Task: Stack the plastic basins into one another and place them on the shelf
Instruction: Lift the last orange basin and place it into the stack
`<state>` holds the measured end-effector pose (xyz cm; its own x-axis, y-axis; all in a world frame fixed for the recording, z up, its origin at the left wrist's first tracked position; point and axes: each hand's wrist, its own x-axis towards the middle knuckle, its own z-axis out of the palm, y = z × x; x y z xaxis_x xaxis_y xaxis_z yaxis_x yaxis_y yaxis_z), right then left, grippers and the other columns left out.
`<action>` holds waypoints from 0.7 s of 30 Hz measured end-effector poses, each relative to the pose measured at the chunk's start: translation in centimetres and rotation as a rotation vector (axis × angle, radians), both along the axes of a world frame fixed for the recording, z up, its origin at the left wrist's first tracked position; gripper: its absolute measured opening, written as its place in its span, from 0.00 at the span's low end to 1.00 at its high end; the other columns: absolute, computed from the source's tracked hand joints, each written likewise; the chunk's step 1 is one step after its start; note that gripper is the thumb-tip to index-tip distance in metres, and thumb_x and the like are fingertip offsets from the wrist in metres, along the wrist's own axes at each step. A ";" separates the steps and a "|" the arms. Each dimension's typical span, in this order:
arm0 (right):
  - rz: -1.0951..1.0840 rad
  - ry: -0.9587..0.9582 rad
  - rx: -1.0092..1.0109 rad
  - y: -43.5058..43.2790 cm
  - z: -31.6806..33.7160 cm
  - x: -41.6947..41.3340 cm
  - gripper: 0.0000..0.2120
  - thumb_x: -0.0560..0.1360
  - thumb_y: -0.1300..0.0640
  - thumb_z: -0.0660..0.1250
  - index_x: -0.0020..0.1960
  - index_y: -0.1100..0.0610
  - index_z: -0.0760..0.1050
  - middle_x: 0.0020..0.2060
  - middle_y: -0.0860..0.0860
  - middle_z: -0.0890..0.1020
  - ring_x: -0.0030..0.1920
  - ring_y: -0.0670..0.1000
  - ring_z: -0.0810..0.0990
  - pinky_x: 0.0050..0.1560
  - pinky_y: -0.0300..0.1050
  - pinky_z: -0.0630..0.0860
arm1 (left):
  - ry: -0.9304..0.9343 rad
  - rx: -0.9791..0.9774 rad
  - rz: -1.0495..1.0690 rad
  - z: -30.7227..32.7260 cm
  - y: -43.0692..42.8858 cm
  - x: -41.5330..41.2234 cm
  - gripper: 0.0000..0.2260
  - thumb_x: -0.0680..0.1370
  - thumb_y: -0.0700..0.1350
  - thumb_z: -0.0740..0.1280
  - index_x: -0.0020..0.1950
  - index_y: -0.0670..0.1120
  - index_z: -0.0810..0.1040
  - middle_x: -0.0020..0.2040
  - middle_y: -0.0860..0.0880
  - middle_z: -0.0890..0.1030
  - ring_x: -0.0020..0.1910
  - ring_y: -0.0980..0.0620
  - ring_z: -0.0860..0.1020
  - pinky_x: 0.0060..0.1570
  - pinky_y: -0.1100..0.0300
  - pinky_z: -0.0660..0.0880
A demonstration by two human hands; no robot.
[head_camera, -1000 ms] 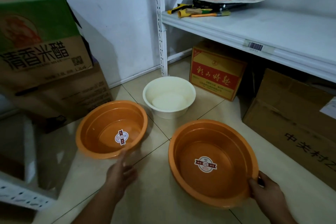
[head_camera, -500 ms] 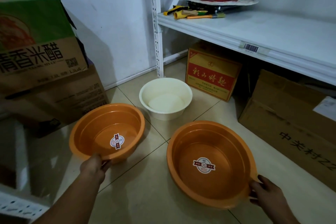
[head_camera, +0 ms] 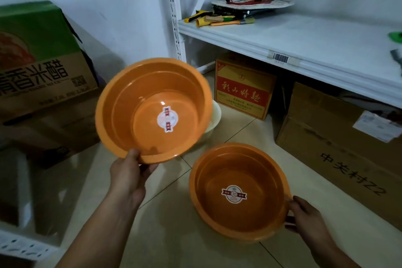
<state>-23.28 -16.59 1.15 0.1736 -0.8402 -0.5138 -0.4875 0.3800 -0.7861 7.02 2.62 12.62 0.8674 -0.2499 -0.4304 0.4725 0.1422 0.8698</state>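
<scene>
Two round orange plastic basins: left hand (head_camera: 128, 177) clamps the raised, tilted one (head_camera: 152, 111); right hand (head_camera: 304, 216) clamps the floor one's (head_camera: 238, 191) rim.

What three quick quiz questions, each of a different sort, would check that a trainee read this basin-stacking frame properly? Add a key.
1. True or false: the left hand holds one orange basin lifted clear of the floor.
2. Multiple choice: the right hand grips the rim of the A) white basin B) other orange basin C) red and yellow box.
3. Fill in: the white basin is partly hidden behind the ____ basin.

Key: 1 true. 2 B, the other orange basin, which sits on the tiled floor. 3 lifted.
</scene>
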 end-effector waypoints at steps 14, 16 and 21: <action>-0.030 -0.192 -0.002 -2.4 1.8 -4.7 0.35 0.80 0.35 0.52 0.78 0.57 0.66 0.70 0.59 0.77 0.61 0.61 0.79 0.63 0.60 0.76 | -0.097 0.443 -0.646 -4.7 -2.5 -9.4 0.11 0.83 0.44 0.61 0.60 0.40 0.79 0.41 0.42 0.88 0.41 0.44 0.88 0.39 0.51 0.84; -0.017 -0.218 0.009 -2.4 1.5 -4.5 0.37 0.79 0.34 0.53 0.79 0.56 0.65 0.70 0.59 0.76 0.61 0.61 0.79 0.61 0.60 0.77 | -0.085 0.465 -0.656 -6.0 -2.9 -9.4 0.13 0.83 0.45 0.61 0.62 0.41 0.79 0.46 0.40 0.88 0.45 0.42 0.87 0.43 0.48 0.85; 0.052 -0.259 0.055 -3.0 0.3 -3.4 0.31 0.82 0.40 0.57 0.78 0.57 0.66 0.70 0.59 0.75 0.57 0.60 0.79 0.54 0.56 0.78 | -0.101 0.571 -0.743 -7.7 -4.0 -8.4 0.14 0.84 0.48 0.59 0.65 0.44 0.77 0.52 0.41 0.87 0.51 0.41 0.86 0.51 0.44 0.84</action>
<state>-26.70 -19.56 1.50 0.3478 -0.7988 -0.4909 -0.2925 0.4050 -0.8663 -1.41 -1.41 4.96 0.6104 -0.5285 -0.5899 0.1895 -0.6257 0.7567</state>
